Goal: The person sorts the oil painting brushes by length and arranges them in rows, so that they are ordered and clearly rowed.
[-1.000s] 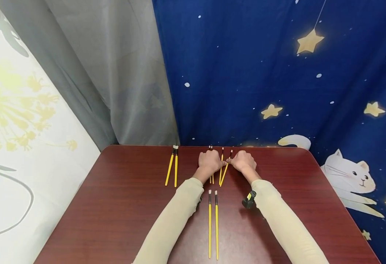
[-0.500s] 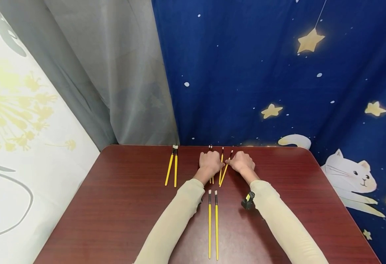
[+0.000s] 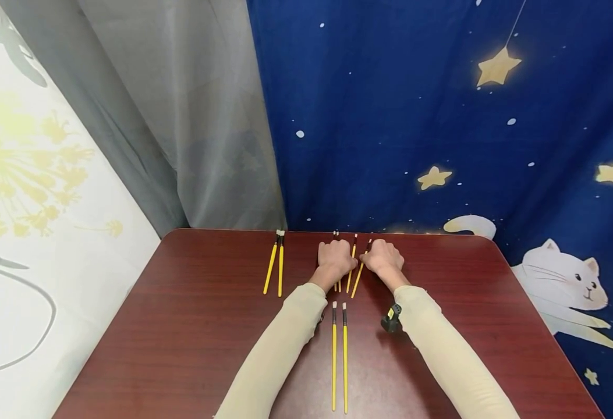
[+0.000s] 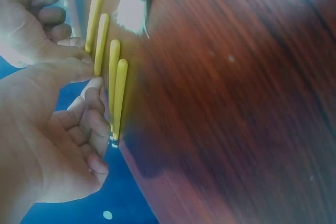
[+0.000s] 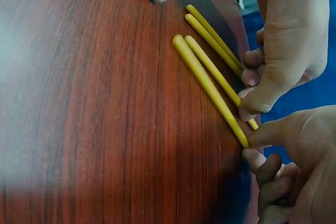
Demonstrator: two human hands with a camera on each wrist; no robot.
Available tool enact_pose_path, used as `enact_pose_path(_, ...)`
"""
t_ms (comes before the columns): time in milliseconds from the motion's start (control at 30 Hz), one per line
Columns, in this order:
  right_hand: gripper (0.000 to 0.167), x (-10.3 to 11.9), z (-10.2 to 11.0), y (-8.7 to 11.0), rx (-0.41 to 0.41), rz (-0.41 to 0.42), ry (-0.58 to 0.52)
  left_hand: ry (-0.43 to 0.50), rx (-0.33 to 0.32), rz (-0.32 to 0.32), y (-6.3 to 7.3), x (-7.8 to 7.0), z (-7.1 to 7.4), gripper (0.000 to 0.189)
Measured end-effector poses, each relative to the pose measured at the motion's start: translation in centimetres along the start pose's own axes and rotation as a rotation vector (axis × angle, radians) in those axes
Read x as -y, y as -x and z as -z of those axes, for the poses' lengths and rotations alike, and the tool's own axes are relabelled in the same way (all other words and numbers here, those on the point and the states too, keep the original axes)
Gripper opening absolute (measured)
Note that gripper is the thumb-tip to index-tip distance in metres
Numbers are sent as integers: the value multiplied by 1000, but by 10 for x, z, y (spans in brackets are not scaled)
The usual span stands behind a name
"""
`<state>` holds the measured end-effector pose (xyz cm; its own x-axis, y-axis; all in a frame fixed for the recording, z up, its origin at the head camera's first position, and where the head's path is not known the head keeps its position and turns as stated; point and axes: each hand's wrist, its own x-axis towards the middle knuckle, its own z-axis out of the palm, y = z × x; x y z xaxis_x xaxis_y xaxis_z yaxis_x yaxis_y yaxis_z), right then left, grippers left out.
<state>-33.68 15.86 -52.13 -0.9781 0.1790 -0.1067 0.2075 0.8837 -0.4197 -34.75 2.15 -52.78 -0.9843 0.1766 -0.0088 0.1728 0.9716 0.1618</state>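
At the far side of the table, my left hand pinches a yellow-handled paintbrush between thumb and forefinger. Just right of it, my right hand has another yellow paintbrush between thumb and fingertip; this one leans, its bristle end to the right. Both brushes lie on the table, handle ends toward me. The right wrist view shows the two pinched handles, the right hand's brush and the left hand's brush, side by side. Partly hidden beneath my left hand is a further pair of brushes.
Two paintbrushes lie to the left near the far edge, bristles away from me. Nearer, between my forearms, two more brushes lie parallel on the dark red table. A blue starry curtain hangs behind.
The handle ends of the two pinched brushes, close together before, have moved apart: the left one slightly left, the right one slightly right. The other brushes lie as before.
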Motion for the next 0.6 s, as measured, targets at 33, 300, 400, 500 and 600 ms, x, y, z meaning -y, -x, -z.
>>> enact_pose_path(33, 25, 1, 0, -1, 2, 2, 4, 2, 2, 3, 0, 1, 1, 28)
enact_pose_path(300, 29, 2, -2, -6, 18, -9, 6, 22, 1, 38, -2, 5, 5, 35)
enact_pose_path(400, 34, 3, -2, -8, 15, -1, 7, 40, 2, 46, -1, 5, 7, 37)
enact_pose_path(500, 38, 4, -2, -11, 16, 31, 12, 58, -3, 65, -1, 7, 9, 40)
enact_pose_path(600, 40, 8, -2, -14, 15, 73, 16, 75, -9, 87, -1, 10, 11, 43)
